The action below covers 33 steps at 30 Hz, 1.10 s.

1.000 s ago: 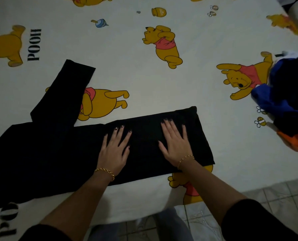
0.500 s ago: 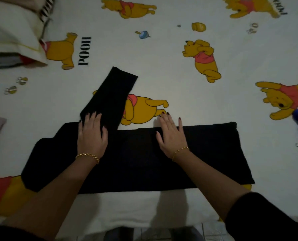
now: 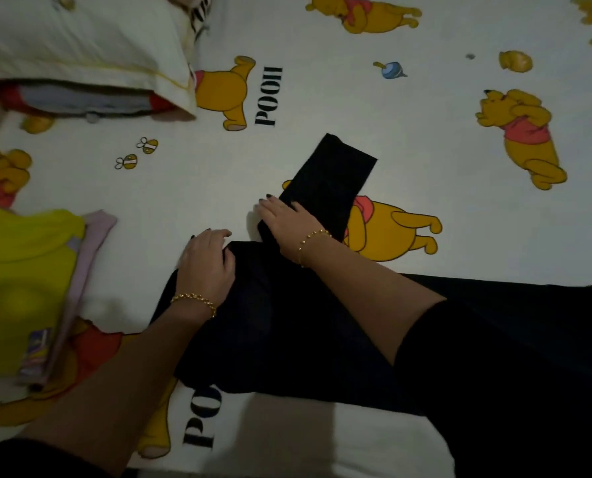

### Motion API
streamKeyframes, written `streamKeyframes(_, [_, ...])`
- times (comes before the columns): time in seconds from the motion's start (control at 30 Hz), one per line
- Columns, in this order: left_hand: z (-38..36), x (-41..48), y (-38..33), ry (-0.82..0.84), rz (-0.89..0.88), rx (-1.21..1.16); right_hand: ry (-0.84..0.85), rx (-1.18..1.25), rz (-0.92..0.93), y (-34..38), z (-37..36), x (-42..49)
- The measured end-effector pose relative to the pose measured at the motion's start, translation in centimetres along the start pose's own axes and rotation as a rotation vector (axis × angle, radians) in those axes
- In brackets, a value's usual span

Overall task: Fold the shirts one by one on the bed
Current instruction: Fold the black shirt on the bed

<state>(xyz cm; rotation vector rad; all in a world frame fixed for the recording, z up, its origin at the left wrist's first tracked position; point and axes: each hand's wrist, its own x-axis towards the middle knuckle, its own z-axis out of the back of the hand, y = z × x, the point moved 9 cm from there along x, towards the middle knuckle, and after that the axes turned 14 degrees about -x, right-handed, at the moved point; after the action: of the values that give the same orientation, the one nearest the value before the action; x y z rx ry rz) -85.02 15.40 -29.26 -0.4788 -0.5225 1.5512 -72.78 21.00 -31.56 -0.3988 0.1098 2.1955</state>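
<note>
A black shirt (image 3: 322, 326) lies across the white Pooh-print bed sheet (image 3: 322, 81), its body folded into a long band running to the right. One sleeve (image 3: 332, 174) sticks out away from me. My left hand (image 3: 208, 263) rests on the shirt's left shoulder corner, its fingertips reaching past the edge onto the sheet. My right hand (image 3: 287, 219) lies flat on the base of the sleeve, fingers pointing left. My right forearm crosses over the shirt's body and hides part of it.
A stack of folded clothes (image 3: 22, 270), yellow on top and pink beneath, sits at the left. A white pillow (image 3: 81, 46) lies at the far left corner over some other fabric. The bed's near edge runs along the bottom.
Both hands slid left along the shirt. My right hand moved from the middle of the body to the sleeve base, my left hand to the shoulder corner. The view swung left.
</note>
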Motion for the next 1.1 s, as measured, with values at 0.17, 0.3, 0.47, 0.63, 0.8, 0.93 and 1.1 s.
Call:
streamKeyframes(0.17, [-0.1,0.5,0.0,0.038,-0.020,-0.033,0.011,-0.087,0.004,0.5,-0.5,1.4])
streamKeyframes(0.3, [-0.7,0.8,-1.9,0.095,-0.076,-0.132,-0.130,0.035,-0.017,-1.2,1.4,-0.2])
streamKeyframes(0.47, [-4.6,-0.3,-5.3,0.361,-0.072,-0.225,-0.169,0.238,0.002,-4.9,2.3,-5.7])
streamKeyframes(0.63, [-9.2,-1.8,-11.8,0.640,-0.274,-0.087,-0.264,0.418,-0.013,-8.9,3.4,-12.1])
streamKeyframes(0.8, [-11.0,-3.2,-16.4,0.654,-0.310,-0.010,-0.158,0.390,-0.133,-13.6,1.6,-17.6])
streamKeyframes(0.93, [-10.6,-3.5,-17.6,0.663,-0.279,0.181,0.108,0.236,-0.147,-16.0,-1.1,-21.6])
streamKeyframes(1.1, [-8.7,-4.0,-18.2,0.609,-0.315,0.455,0.283,-0.005,-0.183,-17.6,-3.1,-26.0])
